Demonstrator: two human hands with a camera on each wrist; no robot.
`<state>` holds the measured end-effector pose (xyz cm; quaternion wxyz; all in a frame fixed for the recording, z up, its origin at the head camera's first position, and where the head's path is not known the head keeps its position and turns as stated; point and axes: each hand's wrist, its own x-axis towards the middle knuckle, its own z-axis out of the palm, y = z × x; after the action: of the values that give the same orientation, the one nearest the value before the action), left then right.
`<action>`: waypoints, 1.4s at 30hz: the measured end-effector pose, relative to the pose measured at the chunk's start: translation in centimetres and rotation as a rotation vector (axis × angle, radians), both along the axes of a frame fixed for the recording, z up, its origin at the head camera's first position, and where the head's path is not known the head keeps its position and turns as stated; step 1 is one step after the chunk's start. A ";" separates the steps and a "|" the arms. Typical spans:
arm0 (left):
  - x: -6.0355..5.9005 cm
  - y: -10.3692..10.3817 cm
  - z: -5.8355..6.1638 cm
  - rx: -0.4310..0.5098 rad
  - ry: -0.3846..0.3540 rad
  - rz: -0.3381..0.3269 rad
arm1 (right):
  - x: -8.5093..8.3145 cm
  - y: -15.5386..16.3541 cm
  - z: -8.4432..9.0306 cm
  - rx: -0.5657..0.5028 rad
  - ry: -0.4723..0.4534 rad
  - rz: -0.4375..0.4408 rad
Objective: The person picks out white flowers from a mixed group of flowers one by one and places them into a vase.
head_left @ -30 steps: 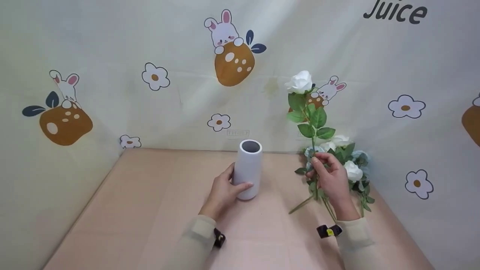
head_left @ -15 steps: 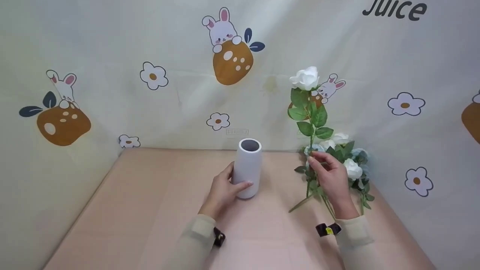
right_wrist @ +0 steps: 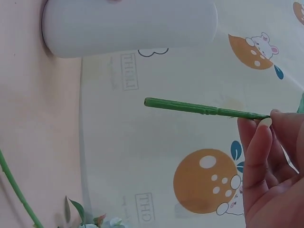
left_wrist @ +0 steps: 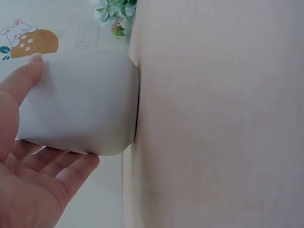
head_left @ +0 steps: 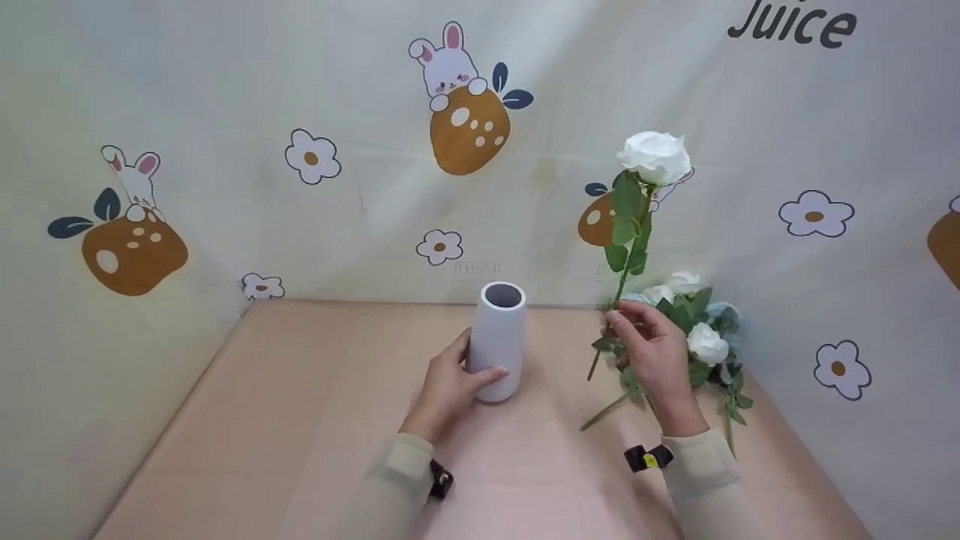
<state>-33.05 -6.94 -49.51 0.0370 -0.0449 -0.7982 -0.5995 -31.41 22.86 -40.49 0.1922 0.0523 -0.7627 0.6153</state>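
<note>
A tall white vase (head_left: 498, 339) stands upright on the pinkish table (head_left: 300, 420), its mouth open at the top. My left hand (head_left: 450, 382) grips the vase low on its left side; in the left wrist view thumb and fingers wrap the vase (left_wrist: 80, 102). My right hand (head_left: 651, 345) pinches the green stem of a white rose (head_left: 655, 156), held upright in the air to the right of the vase. The rose's cut stem end (right_wrist: 190, 107) hangs free above the table, near the vase (right_wrist: 128, 23).
A bunch of white and pale blue flowers (head_left: 701, 330) with green leaves lies on the table behind my right hand, against the right wall. Cartoon-printed cloth walls close the table at the back and on both sides.
My right hand has lifted the rose off the table and tilted it, so the bloom has swung right and the stem end now hangs in the air. The left hand stays on the vase.
</note>
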 end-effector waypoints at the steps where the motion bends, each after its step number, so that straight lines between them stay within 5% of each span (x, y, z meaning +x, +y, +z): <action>1: 0.0 0.0 0.0 -0.001 0.001 0.001 | -0.1 -0.2 0.3 -0.003 0.003 0.007; 11: 0.0 0.0 0.0 0.005 0.006 0.000 | -1.6 -2.4 3.4 -0.011 0.164 0.044; 24: -0.1 0.0 -0.1 0.002 0.015 0.000 | -2.1 -5.7 6.3 -0.148 0.303 0.100; 31: -0.2 0.0 -0.2 -0.003 0.014 0.004 | -2.4 -7.2 6.2 -0.133 0.318 0.138; 42: -0.4 0.1 -0.1 -0.016 -0.008 0.007 | -2.6 -9.2 4.4 -0.003 0.221 0.140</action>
<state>-33.43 -6.82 -49.61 0.0354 -0.0400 -0.8034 -0.5931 -34.00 13.62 -36.04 0.2318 0.1727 -0.7302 0.6190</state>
